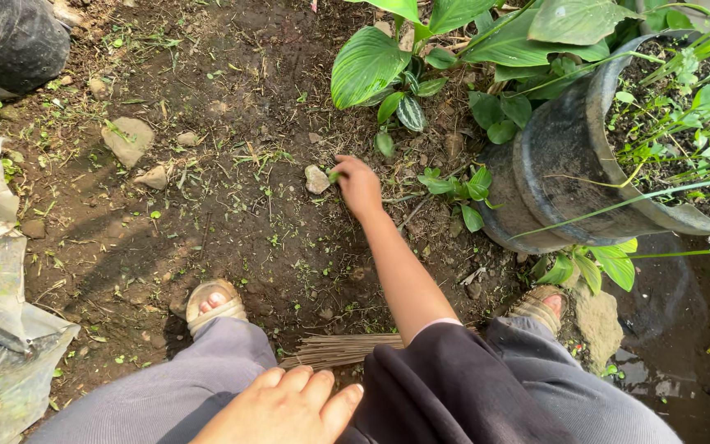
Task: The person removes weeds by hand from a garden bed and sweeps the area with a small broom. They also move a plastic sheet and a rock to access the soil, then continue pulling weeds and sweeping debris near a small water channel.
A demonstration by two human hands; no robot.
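Weed sprig (334, 175) pinched by right hand (360, 186) beside small stone (316, 179); left hand (285, 408) flat on knee.

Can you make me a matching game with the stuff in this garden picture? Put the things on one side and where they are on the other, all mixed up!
Things:
1. left hand
2. right hand
3. bundle of thin sticks
4. big dark pot

Places:
A. far right, full of grass
B. resting on the person's knee
C. on the soil between the two feet
D. reaching to the ground beside a small stone

Pairs: 1-B, 2-D, 3-C, 4-A
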